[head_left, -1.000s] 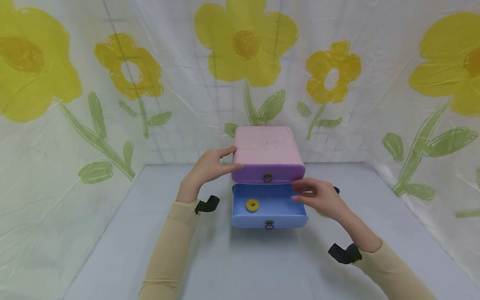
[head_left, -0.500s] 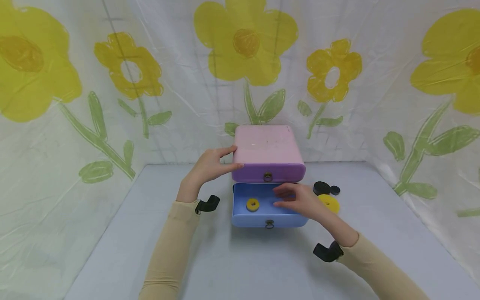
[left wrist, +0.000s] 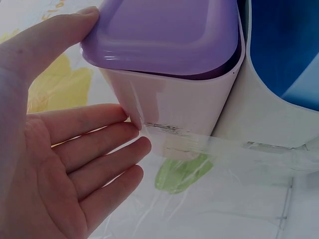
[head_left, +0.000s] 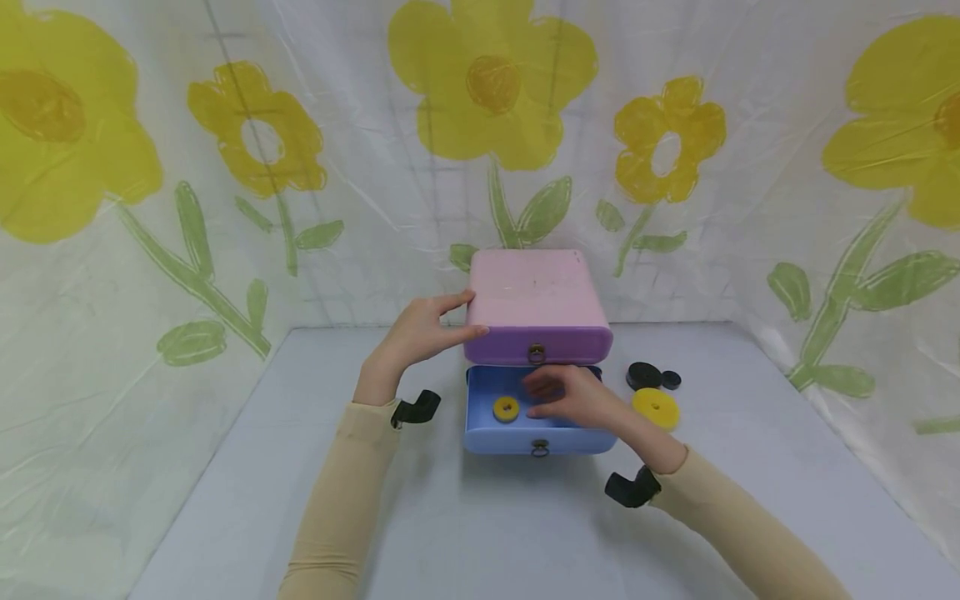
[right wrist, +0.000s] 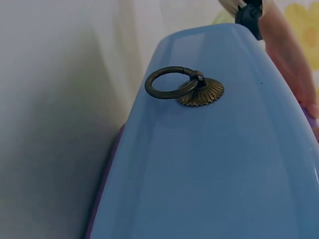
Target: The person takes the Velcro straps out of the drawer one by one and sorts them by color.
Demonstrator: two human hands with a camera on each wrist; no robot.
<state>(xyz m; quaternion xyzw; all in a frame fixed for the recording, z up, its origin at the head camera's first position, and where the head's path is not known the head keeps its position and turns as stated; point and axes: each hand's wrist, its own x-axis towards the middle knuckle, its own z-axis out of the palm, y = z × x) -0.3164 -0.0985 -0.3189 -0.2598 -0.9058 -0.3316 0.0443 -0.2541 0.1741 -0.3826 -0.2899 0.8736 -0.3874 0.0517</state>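
A small two-drawer cabinet (head_left: 534, 287) with a pink top stands at the back of the table. Its purple upper drawer (head_left: 495, 348) is closed, while the blue lower drawer (head_left: 487, 440) is pulled out. In that drawer lies a small yellow ring (head_left: 506, 409) with a hole. My left hand (head_left: 420, 333) rests on the cabinet's left side, thumb at the purple front, other fingers straight in the left wrist view. Over the blue drawer is my right hand (head_left: 577, 396), fingers bent and parted, right of the ring. The blue front with its brass ring pull (right wrist: 199, 92) fills the right wrist view.
Right of the cabinet lie a large black disc (head_left: 643, 376), a small black disc (head_left: 671, 380) and a large yellow disc (head_left: 657, 408). A plastic sheet with painted flowers (head_left: 491, 87) hangs behind and along both sides of the table (head_left: 525, 533).
My right hand has moved left from the drawer's right edge to over its inside, uncovering the discs on the right. My left hand has stayed at the cabinet's side.
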